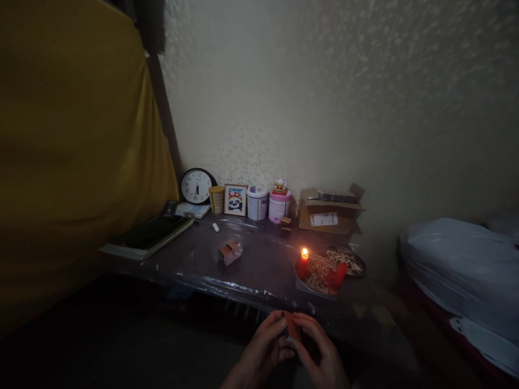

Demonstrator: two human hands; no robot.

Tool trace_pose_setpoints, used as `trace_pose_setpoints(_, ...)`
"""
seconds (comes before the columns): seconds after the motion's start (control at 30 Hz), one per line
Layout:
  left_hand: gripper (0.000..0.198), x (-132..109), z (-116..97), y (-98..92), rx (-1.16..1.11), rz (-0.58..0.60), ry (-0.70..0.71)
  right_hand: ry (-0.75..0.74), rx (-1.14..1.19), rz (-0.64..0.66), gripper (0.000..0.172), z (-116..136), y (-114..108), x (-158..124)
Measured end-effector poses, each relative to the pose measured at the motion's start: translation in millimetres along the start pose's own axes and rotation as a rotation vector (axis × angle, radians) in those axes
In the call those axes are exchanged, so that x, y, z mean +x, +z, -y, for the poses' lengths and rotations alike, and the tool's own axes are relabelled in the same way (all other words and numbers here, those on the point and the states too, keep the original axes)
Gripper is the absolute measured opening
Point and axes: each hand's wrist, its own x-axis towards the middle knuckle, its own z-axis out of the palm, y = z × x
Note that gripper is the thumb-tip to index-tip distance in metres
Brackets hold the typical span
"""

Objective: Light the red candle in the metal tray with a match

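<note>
Both of my hands hold a small reddish-brown matchbox just in front of the table's near edge. The fingers of my left hand grip its left side, and those of my right hand close round its right side. Beyond them a lit red candle stands at the left of a round plate strewn with what look like matchsticks. A second red candle, unlit, leans at the plate's right. Behind it, a second dish holds many thin matchsticks. A plastic-wrapped pack of matchboxes lies mid-table.
Along the wall stand a clock, a yellow cup, a panda picture frame, two tubs and a cardboard box. Books lie at the left beside a yellow cloth. Bedding is at the right.
</note>
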Motion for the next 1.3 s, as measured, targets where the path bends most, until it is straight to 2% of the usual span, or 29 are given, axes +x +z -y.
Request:
trace_pose_setpoints(0.7, 0.016, -5, -3, 5.4, -0.010, 0.012, -0.011, 0.006, 0.032, 0.022, 0.024, 9, -1, 0)
trace_pose_setpoints(0.97, 0.016, -9, -5, 9.9, -0.034, 0.044, 0.005, 0.009, 0.009, -0.013, 0.024, 10, -1, -1)
trace_pose_setpoints(1.3, 0.020, -11, -10, 14.0, -0.063, 0.004, -0.089, 0.004, 0.061, -0.023, 0.025, 5, 4, -5)
